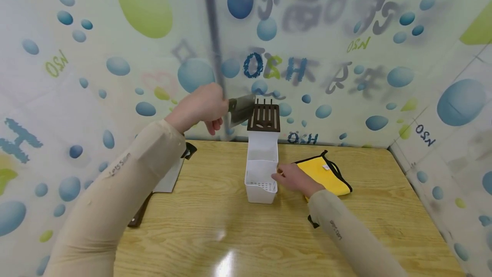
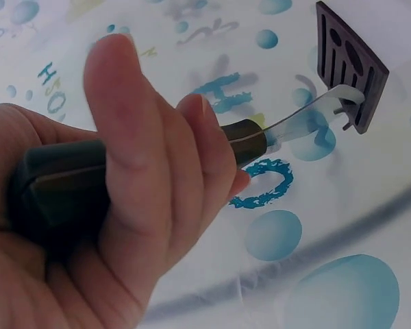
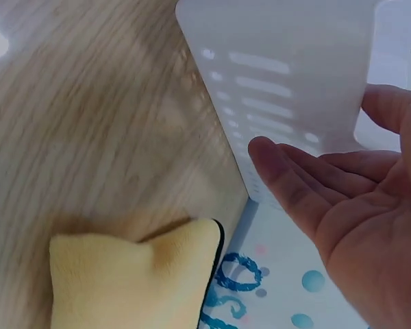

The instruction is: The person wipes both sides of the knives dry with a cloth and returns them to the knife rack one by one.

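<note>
the left hand [image 1: 207, 106] is raised above the far part of the table [image 1: 207, 200], fingers curled around the dark handle of a knife [image 1: 243, 110]. the knife is held clear of the table, its broad blade directed right toward the slotted dark top [image 1: 264, 129] of a white holder [image 1: 262, 146]. in the left wrist view the blade end overlaps the slotted dark top; whether it touches or enters a slot cannot be told.

the right hand [image 1: 296, 177] is at the right side of the white holder, pinching the side wall: the thumb reaches over the edge, and the fingers lie along the outer face. the white holder stands upright at the far middle of the table, with its slotted dark top at the upper, far end and a lower perforated section at the near end.

a yellow cloth [image 1: 319, 173] with black edging lies right of the white holder, partly hidden by the right hand. well left of the white holder lie a flat grey sheet [image 1: 169, 181], partly hidden by the left sleeve [image 1: 127, 183], and a black item [image 1: 189, 150] of unclear kind. the far wall [image 1: 326, 131] bears printed blue and green drops
</note>
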Demonstrator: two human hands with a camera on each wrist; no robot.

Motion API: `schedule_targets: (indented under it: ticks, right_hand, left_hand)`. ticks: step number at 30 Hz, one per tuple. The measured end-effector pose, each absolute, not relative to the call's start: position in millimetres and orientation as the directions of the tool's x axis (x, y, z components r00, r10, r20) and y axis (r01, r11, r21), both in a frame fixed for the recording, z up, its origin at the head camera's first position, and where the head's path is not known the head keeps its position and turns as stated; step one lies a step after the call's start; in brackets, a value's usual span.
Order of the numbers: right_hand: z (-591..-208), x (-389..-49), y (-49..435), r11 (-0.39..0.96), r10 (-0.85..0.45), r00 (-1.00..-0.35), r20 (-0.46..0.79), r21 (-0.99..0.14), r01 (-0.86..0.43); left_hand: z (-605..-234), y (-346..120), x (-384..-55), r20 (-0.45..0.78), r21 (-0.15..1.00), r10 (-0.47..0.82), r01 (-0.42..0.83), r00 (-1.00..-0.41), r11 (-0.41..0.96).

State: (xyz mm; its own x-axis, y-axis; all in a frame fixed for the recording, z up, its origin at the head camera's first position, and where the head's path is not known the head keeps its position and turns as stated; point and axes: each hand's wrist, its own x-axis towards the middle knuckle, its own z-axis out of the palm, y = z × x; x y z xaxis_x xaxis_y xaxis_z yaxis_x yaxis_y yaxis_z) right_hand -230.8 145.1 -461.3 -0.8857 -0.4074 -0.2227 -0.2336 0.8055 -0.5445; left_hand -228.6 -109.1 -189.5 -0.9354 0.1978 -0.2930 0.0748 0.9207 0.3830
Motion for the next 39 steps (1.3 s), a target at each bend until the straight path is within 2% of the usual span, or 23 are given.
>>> schedule_targets:
  ticks: [7,16,24,39]
  right_hand:
    - [-464.0,-230.3,141.7,0.779,-0.365,-0.892,-0.266,-0.612,-0.136]
    - [-463.5,-233.3,140.5,0.706,-0.332,-0.88,-0.339,-0.708,0.006]
    - [-459.5,-235.6,135.8,0.728,-0.335,-0.876,-0.347,-0.685,-0.007]
    - [-462.4,-238.0,135.6,0.758,-0.326,-0.882,-0.341,-0.652,-0.028]
  left_hand:
    - [-182.7,-102.0,-230.5,-0.284,0.371,0.2,0.085,-0.938,0.925]
    - [-172.5,-93.5,-237.8,-0.296,0.288,0.225,0.137,-0.929,0.948]
    - [-162.5,-90.2,-241.1,-0.323,0.229,0.214,0.143,-0.922,0.963]
    - [-163.3,-87.7,-241.8,-0.325,0.208,0.196,0.132,-0.925,0.969]
